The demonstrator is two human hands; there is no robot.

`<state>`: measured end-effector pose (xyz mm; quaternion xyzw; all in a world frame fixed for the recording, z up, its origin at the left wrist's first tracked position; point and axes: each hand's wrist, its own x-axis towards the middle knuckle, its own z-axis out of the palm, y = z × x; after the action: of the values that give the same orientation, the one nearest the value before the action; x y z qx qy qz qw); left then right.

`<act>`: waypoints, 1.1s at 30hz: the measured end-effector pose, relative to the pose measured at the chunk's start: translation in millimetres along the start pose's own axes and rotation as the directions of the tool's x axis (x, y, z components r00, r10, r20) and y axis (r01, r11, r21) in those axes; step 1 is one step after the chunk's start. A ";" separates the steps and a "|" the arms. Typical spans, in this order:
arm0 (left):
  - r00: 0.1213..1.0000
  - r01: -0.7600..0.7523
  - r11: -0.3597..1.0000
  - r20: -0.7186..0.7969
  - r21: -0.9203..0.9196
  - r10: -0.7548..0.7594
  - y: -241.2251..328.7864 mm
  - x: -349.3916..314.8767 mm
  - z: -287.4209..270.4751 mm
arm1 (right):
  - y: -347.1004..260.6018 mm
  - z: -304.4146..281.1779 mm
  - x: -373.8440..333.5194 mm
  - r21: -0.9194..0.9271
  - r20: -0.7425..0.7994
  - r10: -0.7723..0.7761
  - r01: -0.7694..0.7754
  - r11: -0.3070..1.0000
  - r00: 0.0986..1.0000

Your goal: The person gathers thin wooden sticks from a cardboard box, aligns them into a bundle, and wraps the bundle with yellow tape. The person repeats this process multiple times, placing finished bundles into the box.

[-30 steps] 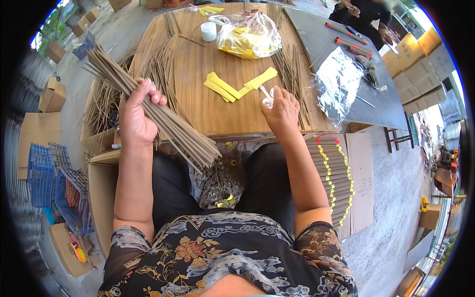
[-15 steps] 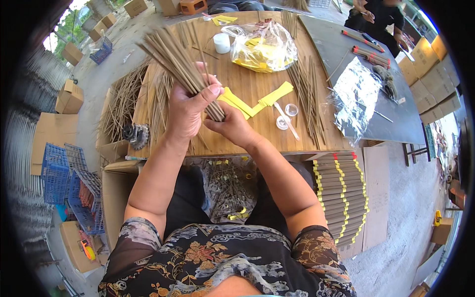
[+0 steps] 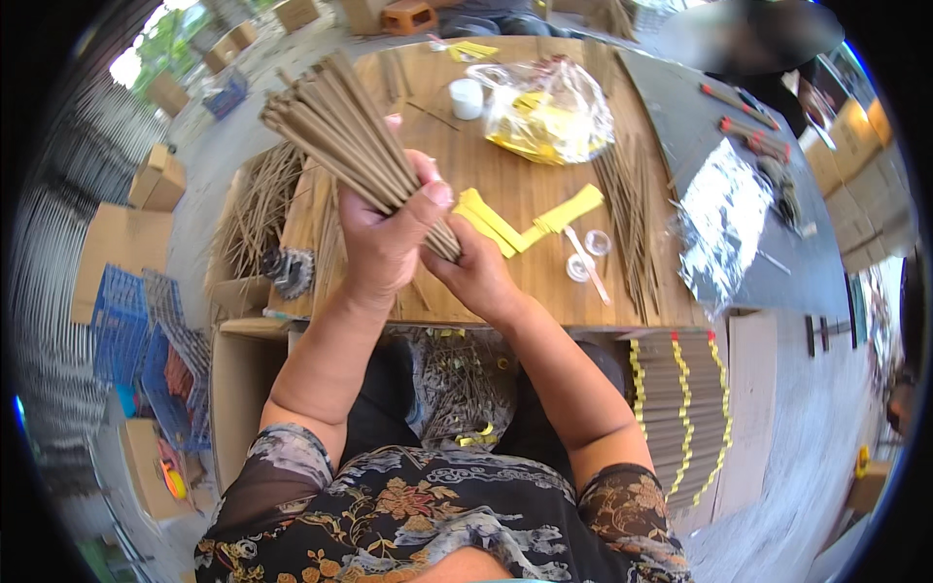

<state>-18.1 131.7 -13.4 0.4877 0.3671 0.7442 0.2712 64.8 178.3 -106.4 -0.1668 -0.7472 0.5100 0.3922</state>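
A thick bundle of thin brown incense sticks [image 3: 335, 131] leans up and to the left over the wooden table. My left hand [image 3: 384, 233] wraps round its lower middle, the thumb lying across the front. At the bottom end my right hand [image 3: 478, 272] is closed on the same bundle, its fingers partly hidden behind the sticks. Just right of my hands, yellow paper strips [image 3: 564, 216] lie in a V shape on the table [image 3: 515, 291]. Near them are a small white stick [image 3: 589, 267] and two little round clear lids or dishes [image 3: 597, 243].
Loose sticks [image 3: 632, 223] lie at the table's right, others fill a box [image 3: 248, 219] at left. A plastic bag [image 3: 549, 117] with yellow strips and a white cup [image 3: 466, 98] stand farther back. Foil [image 3: 724, 219] covers part of a dark table. Banded bundles [image 3: 680, 418] are stacked below right.
The loose stick standing apart from the bundle is now in with the others, and the bundle looks tighter. Both hands keep hold of it. The whole view has shifted a little.
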 end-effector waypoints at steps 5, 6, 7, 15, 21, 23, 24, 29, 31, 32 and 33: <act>0.991 0.071 0.997 -0.116 0.004 -0.070 -8.8 -5.4 8.6 | 28.0 7.8 -0.5 0.026 -0.124 -0.068 0.071 0.997 0.990; 0.994 -0.046 0.959 -0.083 0.281 0.073 -7.4 -7.6 6.8 | 26.0 7.5 -1.4 0.002 -0.122 -0.107 0.108 0.994 0.987; 0.986 -0.119 0.964 -0.089 0.237 0.144 -7.7 -10.1 9.9 | 24.0 6.4 -4.0 -0.025 -0.122 -0.141 0.139 0.990 0.982; 0.991 -0.113 0.947 -0.030 0.301 0.127 -7.0 -18.5 2.5 | 17.9 10.5 2.6 0.115 -0.094 -0.119 0.129 0.985 0.989; 0.988 0.030 0.935 -0.152 0.354 0.026 -18.9 -23.0 6.1 | 20.7 14.2 1.9 0.131 -0.059 -0.056 0.063 0.989 0.997; 0.988 0.048 0.945 -0.151 0.323 0.001 -18.3 -24.0 6.3 | 17.9 11.1 -0.5 0.051 -0.019 -0.080 0.081 0.995 0.997; 0.985 0.066 0.943 -0.173 0.327 -0.009 -20.9 -23.3 4.5 | 20.1 15.8 1.0 0.140 -0.047 -0.036 0.042 0.989 0.998; 0.983 -0.031 0.943 -0.161 0.331 0.088 -25.9 -25.5 10.9 | 23.4 11.4 -3.3 0.283 -0.050 -0.015 0.029 0.959 0.999; 0.977 0.024 0.986 -0.213 0.162 0.011 -34.9 -24.1 12.6 | 51.3 19.0 -3.3 0.602 -0.098 0.131 -0.046 0.797 0.987; 0.975 0.017 0.983 -0.219 0.180 0.024 -36.1 -25.1 5.2 | 44.3 17.0 -4.3 0.360 -0.092 -0.030 0.061 0.931 0.995; 0.973 0.010 0.989 -0.230 0.149 0.025 -34.8 -23.0 -0.7 | 31.1 14.9 -5.8 0.085 -0.040 -0.164 0.166 0.982 0.986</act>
<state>-8.5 134.3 -53.9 0.4180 0.4489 0.7674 0.1867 52.6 178.3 -139.1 -0.0953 -0.7286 0.5054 0.4524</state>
